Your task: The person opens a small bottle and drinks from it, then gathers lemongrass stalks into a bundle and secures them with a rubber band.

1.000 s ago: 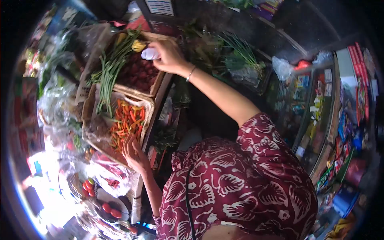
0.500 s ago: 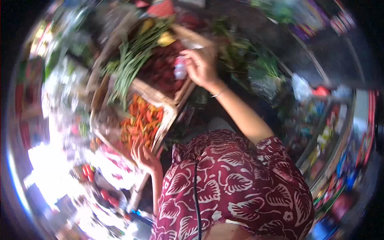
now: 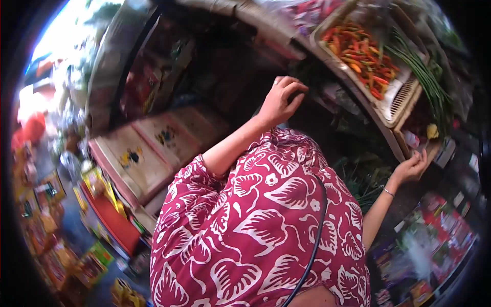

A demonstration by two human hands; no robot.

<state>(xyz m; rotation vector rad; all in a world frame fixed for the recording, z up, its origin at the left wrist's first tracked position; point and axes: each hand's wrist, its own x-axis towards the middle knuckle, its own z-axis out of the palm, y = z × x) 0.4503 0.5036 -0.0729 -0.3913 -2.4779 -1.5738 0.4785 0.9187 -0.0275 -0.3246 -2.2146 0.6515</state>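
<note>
My right hand (image 3: 412,166), with a bracelet on the wrist, is at the near edge of a wooden crate (image 3: 432,153), its fingers loosely bent and nothing visible in them. Just beyond the fingertips, a small pink-and-white item (image 3: 410,139) sits in the crate, apart from the hand. A yellow piece (image 3: 432,131) lies beside it. My left hand (image 3: 282,100) is raised in front of my body, fingers curled and thumb apart, with no object showing. To its right, a pale plastic basket (image 3: 381,105) holds red and orange chillies (image 3: 360,56). Long green beans (image 3: 422,71) lie across the crates.
On the left stands a pink-framed cabinet (image 3: 143,148) with pale panels and stickers. Colourful packets (image 3: 56,240) fill the lower left, around a red flat item (image 3: 110,217). More packaged goods (image 3: 434,230) lie at lower right. Leafy greens (image 3: 365,179) are below the crates.
My view has turned left, so the crates now appear at upper right. My left hand has left the chillies. My right hand has come away from the pink-and-white item.
</note>
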